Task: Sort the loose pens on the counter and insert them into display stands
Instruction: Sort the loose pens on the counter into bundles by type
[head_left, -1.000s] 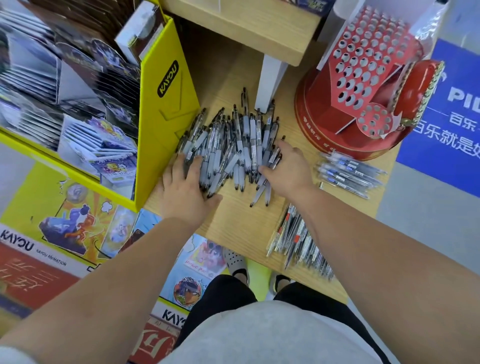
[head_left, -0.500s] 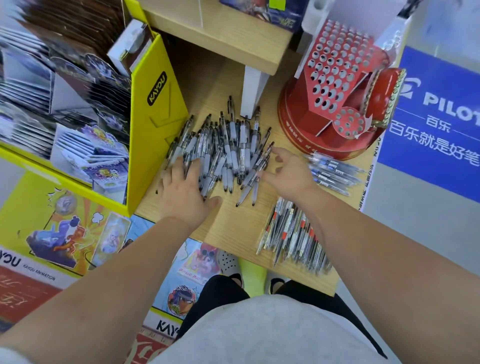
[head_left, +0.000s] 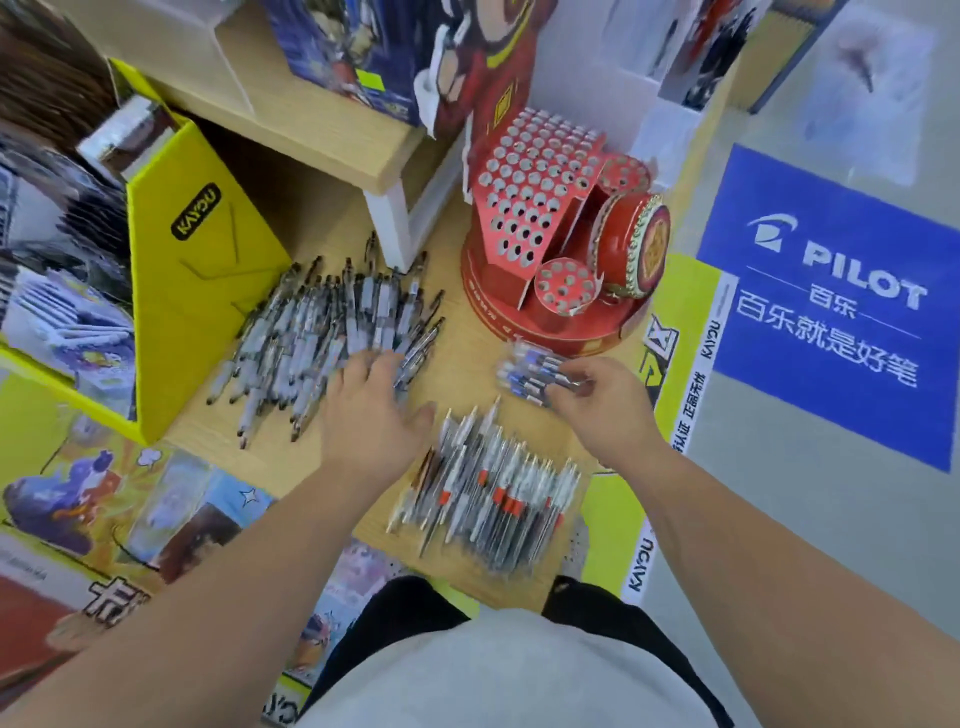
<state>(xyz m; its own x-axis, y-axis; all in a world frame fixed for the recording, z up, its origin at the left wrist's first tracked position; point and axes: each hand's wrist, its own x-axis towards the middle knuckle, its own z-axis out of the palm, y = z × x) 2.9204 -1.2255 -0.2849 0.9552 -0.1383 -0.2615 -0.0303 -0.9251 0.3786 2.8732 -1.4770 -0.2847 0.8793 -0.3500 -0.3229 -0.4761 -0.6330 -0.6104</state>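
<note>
Counter separates KAYOU box from PILOT sign; right fingers pinch pens.

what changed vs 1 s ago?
The right hand left the big pen pile and moved right; its fingers now curl onto the blue pens beside the red stand. The left hand slid right along the pile and rests on it. The red-marked pens and the stand's empty holes are unchanged.

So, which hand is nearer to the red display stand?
Right. The right hand pinches the blue pens just in front of the red display stand; the left hand rests on the grey pen pile, farther away to the left.
</note>
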